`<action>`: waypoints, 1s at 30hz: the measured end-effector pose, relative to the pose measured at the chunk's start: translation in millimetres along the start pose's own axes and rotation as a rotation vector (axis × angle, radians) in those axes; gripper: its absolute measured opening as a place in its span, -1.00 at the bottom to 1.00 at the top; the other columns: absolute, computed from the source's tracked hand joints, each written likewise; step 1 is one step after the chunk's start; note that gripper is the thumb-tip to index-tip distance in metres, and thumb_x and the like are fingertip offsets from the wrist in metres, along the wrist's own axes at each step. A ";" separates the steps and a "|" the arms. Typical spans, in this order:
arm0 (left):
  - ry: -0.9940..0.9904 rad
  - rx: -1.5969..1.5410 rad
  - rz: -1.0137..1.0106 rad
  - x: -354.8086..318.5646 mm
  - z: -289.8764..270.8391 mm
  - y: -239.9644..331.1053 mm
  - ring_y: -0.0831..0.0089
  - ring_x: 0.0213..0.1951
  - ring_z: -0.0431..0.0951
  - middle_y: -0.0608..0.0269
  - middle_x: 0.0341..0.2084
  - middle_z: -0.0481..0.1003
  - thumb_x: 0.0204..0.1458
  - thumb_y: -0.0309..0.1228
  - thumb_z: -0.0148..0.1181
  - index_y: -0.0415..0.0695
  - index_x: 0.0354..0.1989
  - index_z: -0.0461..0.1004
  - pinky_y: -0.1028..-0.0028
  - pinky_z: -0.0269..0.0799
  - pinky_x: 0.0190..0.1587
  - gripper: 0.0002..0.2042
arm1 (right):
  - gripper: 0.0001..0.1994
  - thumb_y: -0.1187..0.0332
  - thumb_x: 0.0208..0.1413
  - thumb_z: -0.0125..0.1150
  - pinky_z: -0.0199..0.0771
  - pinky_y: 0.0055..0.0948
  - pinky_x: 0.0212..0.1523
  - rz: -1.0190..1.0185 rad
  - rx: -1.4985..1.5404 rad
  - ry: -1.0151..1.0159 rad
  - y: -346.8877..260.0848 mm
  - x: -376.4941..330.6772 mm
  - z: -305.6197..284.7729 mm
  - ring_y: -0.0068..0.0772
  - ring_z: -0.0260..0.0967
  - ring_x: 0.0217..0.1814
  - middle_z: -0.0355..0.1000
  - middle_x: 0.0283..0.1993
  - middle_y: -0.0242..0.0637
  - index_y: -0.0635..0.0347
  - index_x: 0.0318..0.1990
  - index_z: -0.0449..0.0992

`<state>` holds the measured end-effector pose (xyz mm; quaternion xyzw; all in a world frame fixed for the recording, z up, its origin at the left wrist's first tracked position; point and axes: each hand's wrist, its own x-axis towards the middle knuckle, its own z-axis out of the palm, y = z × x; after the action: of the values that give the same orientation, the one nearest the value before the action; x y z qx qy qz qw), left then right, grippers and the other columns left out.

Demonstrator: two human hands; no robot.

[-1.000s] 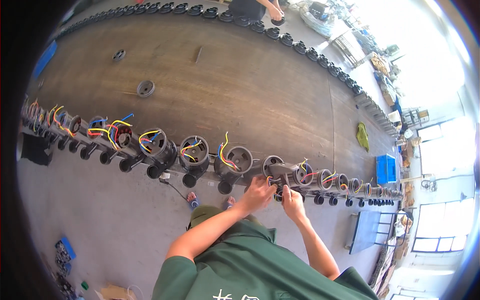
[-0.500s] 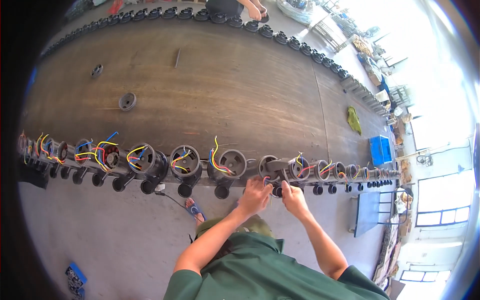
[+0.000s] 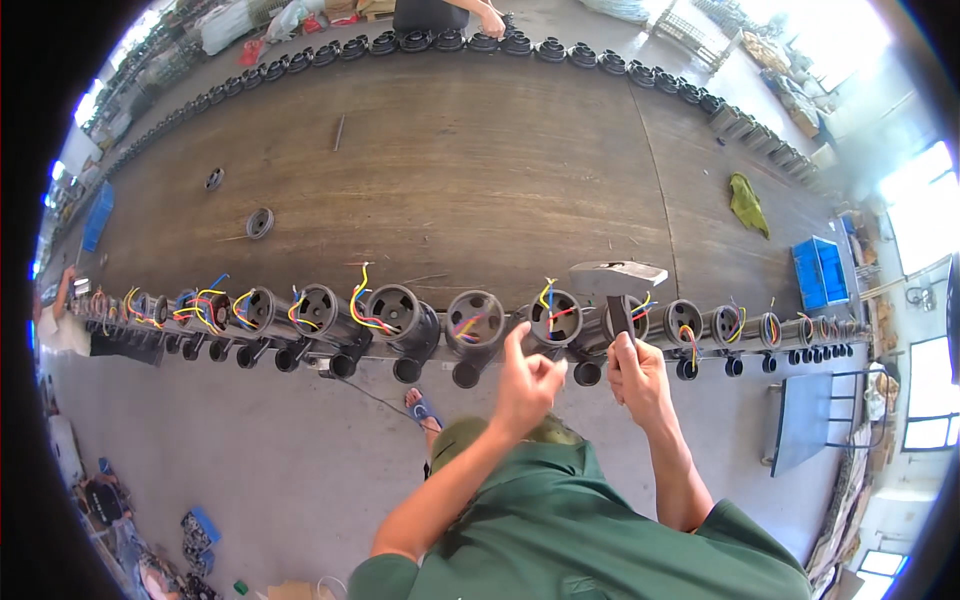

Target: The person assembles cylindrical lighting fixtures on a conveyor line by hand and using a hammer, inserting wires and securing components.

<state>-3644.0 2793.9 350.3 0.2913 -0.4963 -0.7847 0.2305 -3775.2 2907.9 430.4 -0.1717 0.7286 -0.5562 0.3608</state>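
In my right hand [image 3: 643, 385] is a hammer [image 3: 618, 274], gripped by its short dark handle, its metal head raised above the near row. My left hand [image 3: 528, 388] is empty, index finger stretched and the others loosely bent. It is just in front of two black cylindrical housings. One housing [image 3: 475, 308] has blurred coloured wires inside its mouth. The other housing [image 3: 553, 316] has yellow, blue and red wires coming out. Behind the hammer handle, another housing [image 3: 596, 328] is partly hidden. Each housing has a smaller round side tube below.
Along the near table edge run several more wired housings [image 3: 397, 312]. Black round parts [image 3: 550, 48] line the far edge, where another person's hand [image 3: 492, 24] works. On the wooden table [image 3: 450, 170] lie loose discs [image 3: 260, 223], a green cloth [image 3: 747, 205] and a blue crate [image 3: 820, 272].
My right hand has lifted the hammer away from the housings. My left hand has let go of the wires, which now lie in a housing's mouth. The whole view has shifted.
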 end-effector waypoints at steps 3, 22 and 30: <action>-0.126 -0.191 -0.367 32.5 19.4 8.1 0.57 -0.69 0.38 0.21 -0.57 0.52 0.16 -0.45 0.29 -0.23 0.22 0.22 0.51 0.30 -0.63 -0.50 | -0.54 0.01 0.48 -0.01 0.00 -0.60 -0.69 0.054 0.055 -0.048 -1.9 0.9 -29.9 -0.76 -0.04 -0.70 0.10 -0.65 -0.59 0.12 -0.44 0.33; -0.129 1.145 0.854 35.9 0.3 -96.2 0.16 -0.39 0.58 0.22 -0.50 0.49 -0.01 -0.50 0.28 -0.04 -0.21 0.40 0.22 0.49 -0.25 -0.78 | -0.53 0.01 0.43 0.06 0.14 -0.53 -0.53 0.115 -0.215 -0.144 5.9 11.7 -25.4 -0.69 0.15 -0.54 0.28 -0.57 -0.53 0.16 -0.48 0.43; -0.177 1.127 0.983 44.9 -14.1 -106.5 0.17 -0.23 0.59 0.18 -0.38 0.51 -0.05 -0.48 0.28 -0.04 -0.10 0.43 0.21 0.46 -0.07 -0.69 | -0.43 -0.20 0.40 0.00 0.06 -0.55 -0.66 0.231 -0.414 -0.102 63.2 28.5 -26.1 -0.69 0.06 -0.68 0.15 -0.66 -0.57 0.06 -0.51 0.33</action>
<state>-3674.5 2798.3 238.0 0.0458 -0.9122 -0.2392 0.3296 -3803.8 2927.6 364.9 -0.1853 0.8227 -0.3409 0.4154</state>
